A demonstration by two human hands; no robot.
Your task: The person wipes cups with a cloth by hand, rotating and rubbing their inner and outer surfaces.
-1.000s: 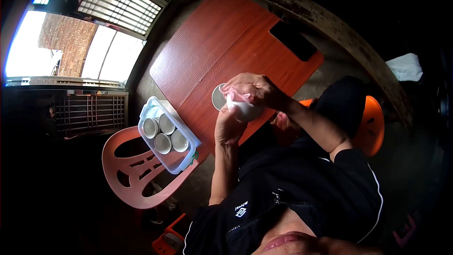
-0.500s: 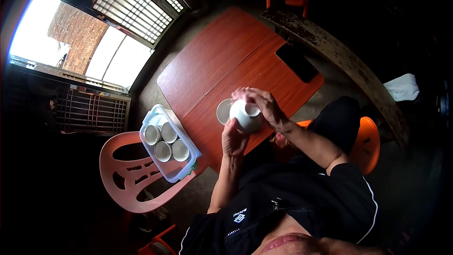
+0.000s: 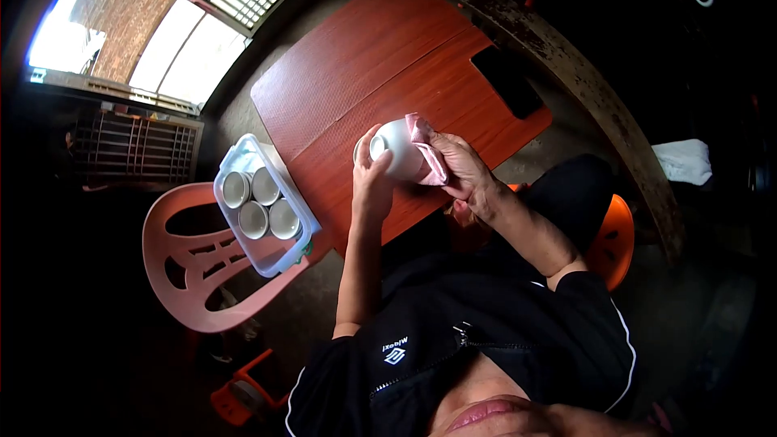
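Note:
A white bowl [image 3: 399, 139] is tipped on its side above the table, its foot ring turned toward my left. My left hand [image 3: 371, 170] is closed on it, with the fingers and thumb around the foot. My right hand [image 3: 465, 166] grips a pink cloth [image 3: 429, 154] folded over the bowl's rim and pressed against its side. The bowl's inside is hidden from me. A second bowl stood on the table behind it; my left hand and the held bowl now cover nearly all of it.
A clear plastic basin [image 3: 285, 264] with several stacked white bowls [image 3: 253, 218] rests on a pink chair [image 3: 166, 275] at left. A black phone-like slab [image 3: 506, 81] lies on the red table [image 3: 348, 65]. A worn wooden bench [image 3: 583, 73] and an orange stool [image 3: 613, 243] are at right.
The held bowl has turned so its foot faces left. My left hand has moved up onto the foot, and the cloth has gone to the right side. The whole view has shifted slightly.

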